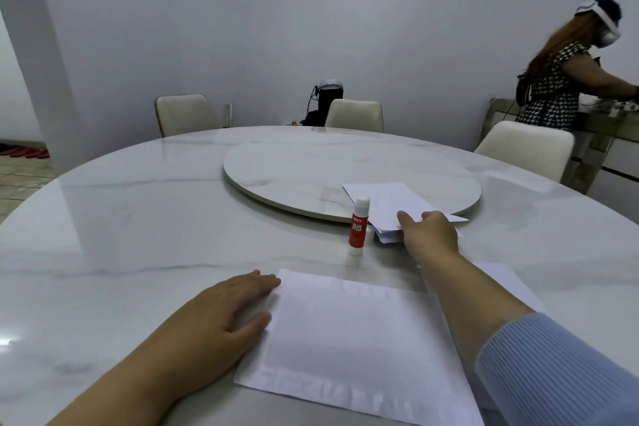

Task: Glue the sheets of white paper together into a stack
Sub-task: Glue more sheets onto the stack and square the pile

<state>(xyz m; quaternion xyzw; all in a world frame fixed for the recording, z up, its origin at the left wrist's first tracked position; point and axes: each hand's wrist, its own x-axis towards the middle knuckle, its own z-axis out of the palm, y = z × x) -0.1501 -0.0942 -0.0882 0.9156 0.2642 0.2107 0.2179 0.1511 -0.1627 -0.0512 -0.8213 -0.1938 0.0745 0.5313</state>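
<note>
A white sheet of paper (352, 342) lies flat on the marble table in front of me, with shiny streaks along its near and far edges. My left hand (224, 311) rests flat at its left edge, fingertips touching it. Farther out, a loose pile of white sheets (383, 201) lies partly on the turntable's rim. My right hand (428, 232) reaches to that pile and pinches the top sheet at its near edge. A capped red-and-white glue stick (358, 226) stands upright just left of the pile.
A round marble turntable (294, 176) sits in the middle of the round table (121, 218). Cream chairs (186, 114) stand around the far side. Another person (560, 73) stands at a counter at the far right, away from the table.
</note>
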